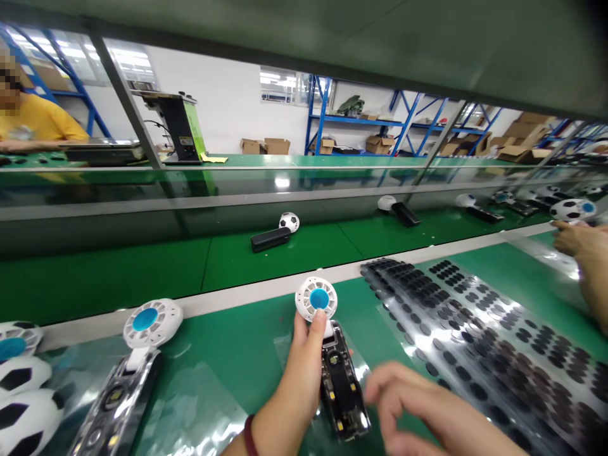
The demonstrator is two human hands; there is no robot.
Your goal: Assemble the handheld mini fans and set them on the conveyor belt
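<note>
In my left hand (304,354) is a handheld fan with a white round head (304,306) and a blue centre disc. Its handle (341,386) lies exposed, showing a circuit board and a black strip. My thumb presses by the fan's neck, and the fingers wrap behind it. Just right of the handle's lower end hovers my right hand (408,405), its fingers curled and blurred by motion; whether they hold anything is not visible. Sheets of round black stickers (456,335) spread to the right of the fan.
Another opened fan (152,323) lies at left, beside several football-patterned heads (28,418). Beyond a pale rail, a green conveyor (228,266) carries several fans. A co-worker's hand (584,247) touches a fan at right. A person in yellow (47,117) sits at far left. An overhead shelf (304,31) spans the top.
</note>
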